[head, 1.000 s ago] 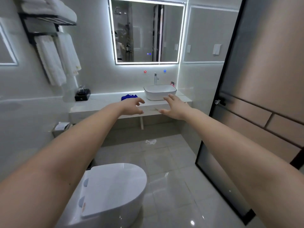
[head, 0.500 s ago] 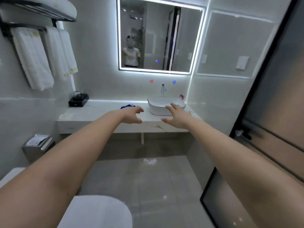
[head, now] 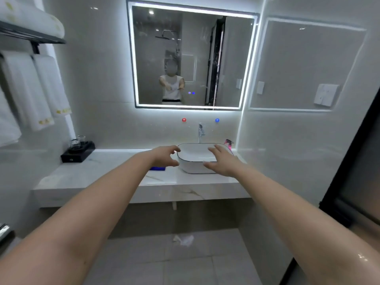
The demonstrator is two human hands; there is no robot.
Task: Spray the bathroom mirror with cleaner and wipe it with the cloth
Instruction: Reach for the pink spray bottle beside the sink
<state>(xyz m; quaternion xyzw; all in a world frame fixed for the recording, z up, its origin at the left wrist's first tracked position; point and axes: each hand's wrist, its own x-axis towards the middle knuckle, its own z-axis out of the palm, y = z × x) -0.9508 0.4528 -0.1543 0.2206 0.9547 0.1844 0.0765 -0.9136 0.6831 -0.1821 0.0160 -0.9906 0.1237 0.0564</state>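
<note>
The lit rectangular mirror (head: 191,56) hangs on the wall above the marble counter (head: 102,177). A blue cloth (head: 158,168) lies on the counter left of the white basin (head: 195,159), mostly hidden behind my left hand. A pink-topped spray bottle (head: 228,144) stands behind the basin's right corner. My left hand (head: 164,156) reaches forward with loosely curled fingers and holds nothing. My right hand (head: 223,162) stretches out in front of the basin, fingers spread, empty.
A chrome tap (head: 200,131) rises behind the basin. A black tray with glasses (head: 78,151) sits at the counter's left end. White towels (head: 35,89) hang on a rack at left. A dark-framed door (head: 353,161) stands at right. Crumpled paper (head: 183,239) lies on the floor.
The view has moved closer to the counter and mirror; the toilet has left the frame. Both arms stay stretched forward and now appear over the basin.
</note>
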